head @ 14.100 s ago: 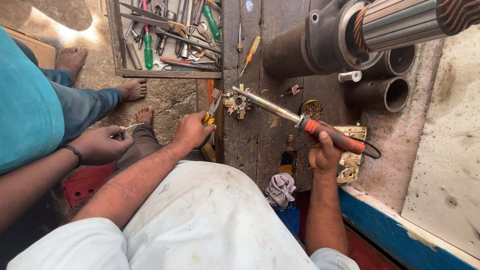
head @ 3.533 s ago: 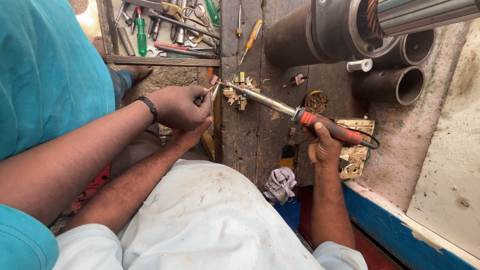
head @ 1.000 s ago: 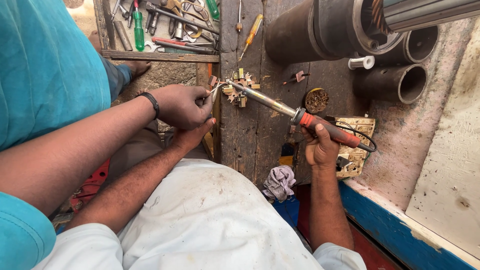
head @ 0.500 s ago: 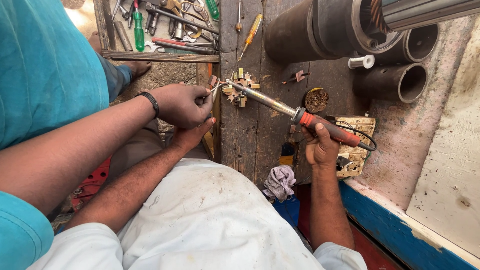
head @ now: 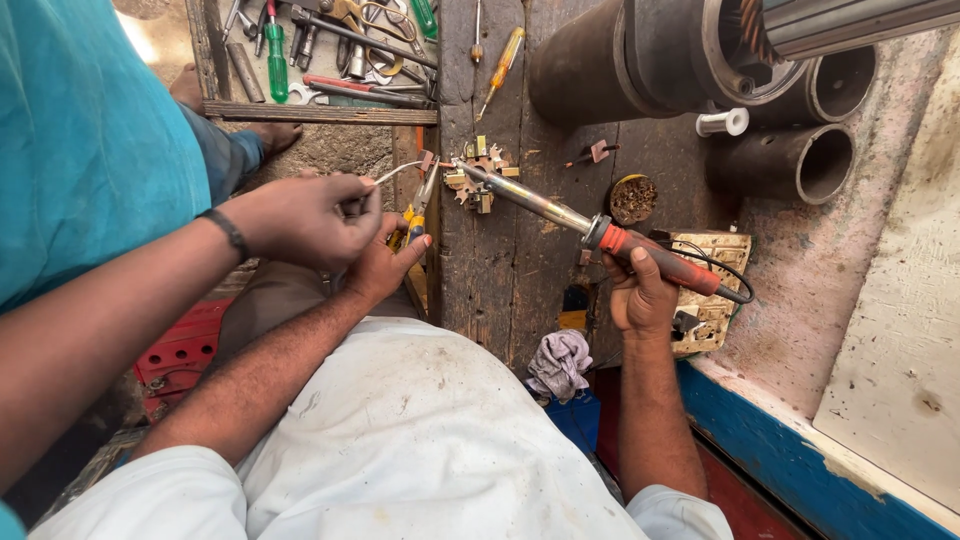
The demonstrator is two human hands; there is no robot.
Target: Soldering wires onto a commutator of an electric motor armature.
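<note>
Head view looks down over a white-shirted lap at a dark, worn wooden workbench (head: 520, 250). His right hand (head: 640, 295) has its fingers wrapped tight round the red-orange handle of a long soldering iron with a steel shaft (head: 600, 230), whose tip rests on a small cluster of brass and copper terminal pieces (head: 478, 180) lying near the bench's edge. His left hand (head: 385, 265) is closed on yellow-handled pliers (head: 418, 212), the nose pointing up toward that cluster. A second person in a teal shirt leans in from the left; that co-worker's hand (head: 310, 215), with a dark band at the wrist, pinches a thin pale wire (head: 395, 172) running toward the joint.

I'd judge the iron light but tip-heavy and rigid, hot along the bare shaft, so the insulated handle is the only place to grip. The terminal pieces look tiny, stiff and easily nudged; pliers suit them better than fingers. The wire seems soft and springy.

Behind sit a wooden tray of hand tools (head: 320, 60), dark steel pipe sections (head: 800, 160) and a grey rag (head: 560, 362).
</note>
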